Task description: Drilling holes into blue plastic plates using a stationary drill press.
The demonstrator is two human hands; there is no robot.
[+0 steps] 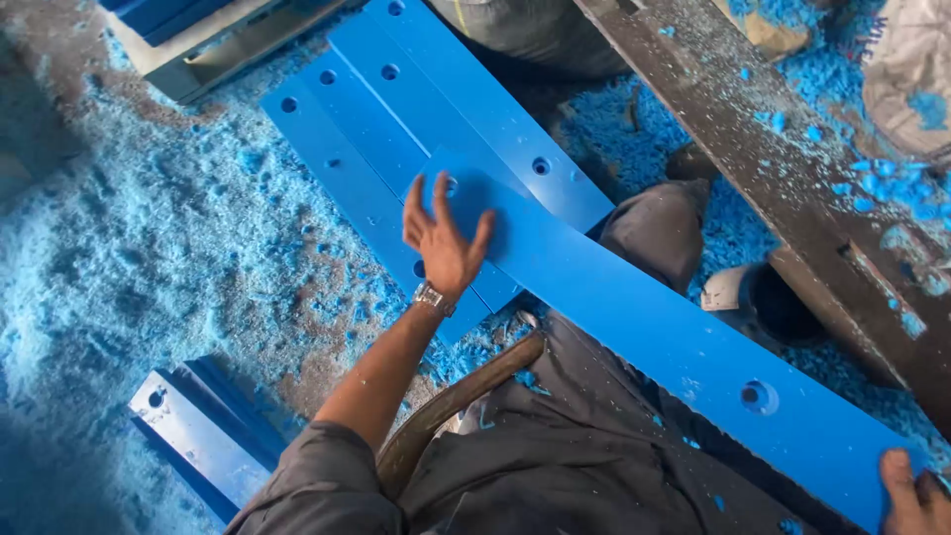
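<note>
Long blue plank lying across the lap, running from 10 to 4 o'clock over stacked drilled blue planks; left hand splayed flat, pressing its far end to steady it; right hand gripping the near corner at 4 o'clock, blue shavings all around

Left hand flat on long blue plank (drilled); right hand at its end
</note>
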